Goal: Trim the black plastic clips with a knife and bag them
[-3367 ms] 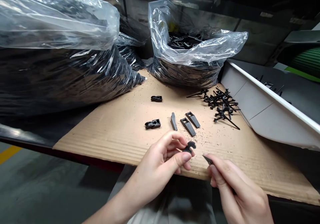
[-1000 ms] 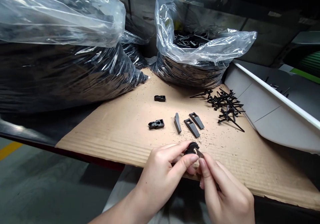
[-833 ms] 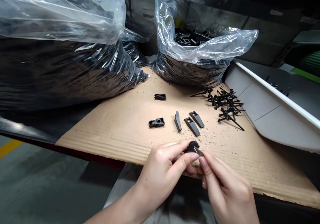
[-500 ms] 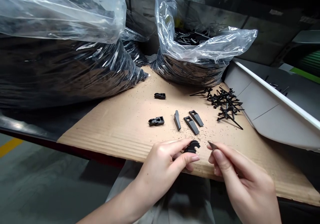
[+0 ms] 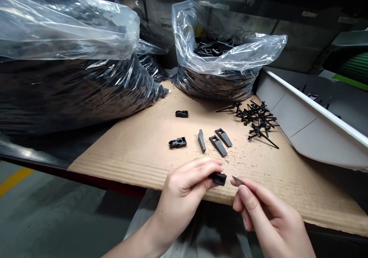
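Note:
Between the thumb and fingers of my left hand (image 5: 186,189) is a black plastic part (image 5: 219,178), near the cardboard's front edge. My right hand (image 5: 264,208) pinches a small pointed blade (image 5: 237,181), its tip just right of the black part and apart from it. Beyond my hands lie three dark wedge-shaped pieces, one of them narrow (image 5: 201,141) and another with a square opening (image 5: 218,145). To their left are two black clip-like parts, a nearer one (image 5: 177,143) and a farther one (image 5: 182,114).
A heap of black spiky sprues (image 5: 258,118) lies at the right, beside a grey bin (image 5: 310,116). Large plastic bags stand at the left (image 5: 71,85) and the back (image 5: 215,79). Small shavings dot the cardboard (image 5: 138,143).
The black part in my left hand has been turned, so its notched side no longer shows. My right hand with the blade has shifted slightly left and down. The view has tilted slightly.

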Action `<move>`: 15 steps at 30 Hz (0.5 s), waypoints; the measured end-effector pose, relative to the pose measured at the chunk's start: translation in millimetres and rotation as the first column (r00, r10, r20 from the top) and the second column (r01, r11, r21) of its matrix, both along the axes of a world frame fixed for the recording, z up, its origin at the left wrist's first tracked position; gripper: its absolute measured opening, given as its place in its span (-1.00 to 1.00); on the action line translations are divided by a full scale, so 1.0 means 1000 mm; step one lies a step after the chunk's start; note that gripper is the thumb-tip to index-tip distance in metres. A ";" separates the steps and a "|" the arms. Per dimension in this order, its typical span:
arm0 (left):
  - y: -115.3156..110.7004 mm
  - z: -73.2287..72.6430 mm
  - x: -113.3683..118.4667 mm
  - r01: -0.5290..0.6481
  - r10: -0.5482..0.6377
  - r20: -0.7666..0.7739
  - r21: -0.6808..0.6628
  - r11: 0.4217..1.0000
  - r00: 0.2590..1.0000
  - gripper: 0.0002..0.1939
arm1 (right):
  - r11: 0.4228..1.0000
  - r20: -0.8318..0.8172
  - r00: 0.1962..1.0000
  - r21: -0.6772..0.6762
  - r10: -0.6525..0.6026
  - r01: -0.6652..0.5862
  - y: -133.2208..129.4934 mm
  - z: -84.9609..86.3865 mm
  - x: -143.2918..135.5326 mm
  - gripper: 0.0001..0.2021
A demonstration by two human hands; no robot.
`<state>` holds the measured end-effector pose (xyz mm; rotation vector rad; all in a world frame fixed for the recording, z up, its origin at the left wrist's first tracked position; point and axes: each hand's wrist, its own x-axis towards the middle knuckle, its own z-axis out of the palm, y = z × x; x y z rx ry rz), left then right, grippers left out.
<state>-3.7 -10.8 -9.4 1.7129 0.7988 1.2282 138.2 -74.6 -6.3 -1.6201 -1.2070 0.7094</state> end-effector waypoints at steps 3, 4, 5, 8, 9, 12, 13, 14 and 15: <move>-0.005 -0.007 0.001 -0.038 0.039 -0.013 0.088 0.995 0.999 -0.70 | 0.998 0.046 0.999 0.058 0.021 -0.023 -0.003 -0.004 -0.005 -0.83; -0.006 -0.008 0.000 -0.044 0.047 -0.020 0.118 0.992 0.999 -0.68 | 0.997 0.060 0.997 0.060 0.039 -0.043 -0.002 -0.004 -0.006 -0.83; -0.007 -0.010 0.000 -0.049 0.054 -0.024 0.148 0.988 0.998 -0.67 | 0.997 0.076 0.995 0.053 0.058 -0.062 -0.001 -0.005 -0.006 -0.81; -0.007 -0.013 -0.001 -0.046 0.054 -0.034 0.213 0.976 0.998 -0.65 | 0.994 0.090 0.990 0.018 0.104 -0.106 0.001 -0.004 -0.006 -0.75; -0.007 -0.013 -0.002 -0.039 0.049 -0.040 0.226 0.973 0.998 -0.64 | 0.993 0.075 0.991 0.010 0.115 -0.116 0.001 -0.004 -0.005 -0.75; -0.006 -0.014 -0.003 -0.020 0.037 -0.068 0.229 0.973 0.997 -0.65 | 0.987 0.021 0.987 -0.032 0.157 -0.157 0.001 -0.001 -0.004 -0.77; -0.006 -0.015 -0.003 -0.017 0.035 -0.075 0.228 0.974 0.997 -0.65 | 0.983 0.001 0.984 -0.058 0.177 -0.177 0.001 0.000 -0.003 -0.76; -0.006 -0.015 -0.003 -0.015 0.033 -0.077 0.230 0.973 0.996 -0.66 | 0.976 -0.020 0.980 -0.085 0.199 -0.200 0.001 0.002 -0.003 -0.75; -0.007 -0.015 -0.003 -0.014 0.033 -0.078 0.234 0.972 0.996 -0.66 | 0.968 -0.043 0.975 -0.111 0.220 -0.224 0.002 0.004 -0.003 -0.73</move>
